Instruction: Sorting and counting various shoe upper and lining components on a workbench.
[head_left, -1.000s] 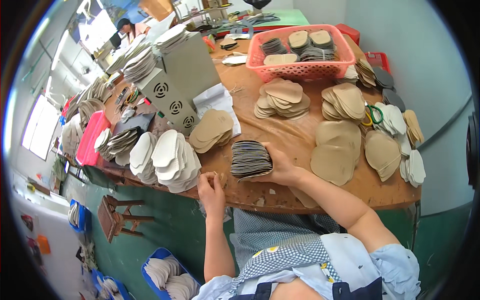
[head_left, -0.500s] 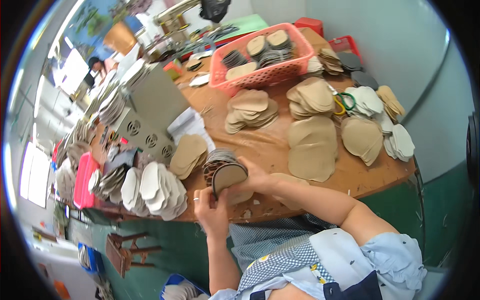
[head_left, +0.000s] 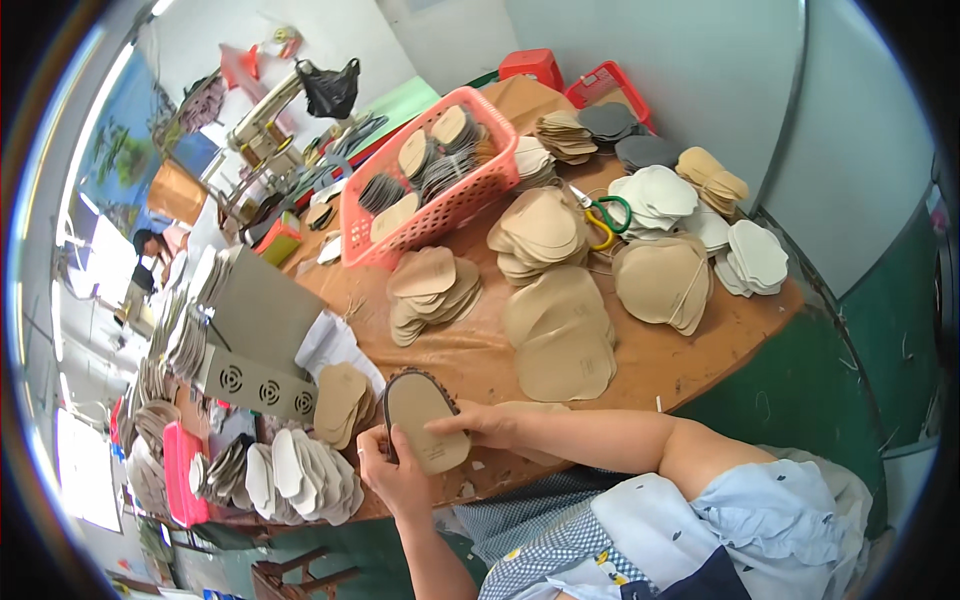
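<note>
A tan shoe insole with a dark rim along its left and top edges is held upright over the near edge of the table. My left hand grips its lower left side, thumb on the tan face and fingers behind. From the right, my right hand holds the opposite edge, a fingertip pressed on the face. Whatever lies behind the insole is hidden. A stack of tan insole pieces lies just left of it, and larger tan pieces lie beyond my right forearm.
A pink basket of insole stacks stands at the back. Scissors with green and yellow handles lie among tan and white stacks. White piles and a grey box with vents crowd the left. A person sits far left.
The insole has turned so its whole tan face shows; the leopard-patterned pieces seen behind it before are hidden. My right hand has shifted onto its right edge. The view has swung right.
</note>
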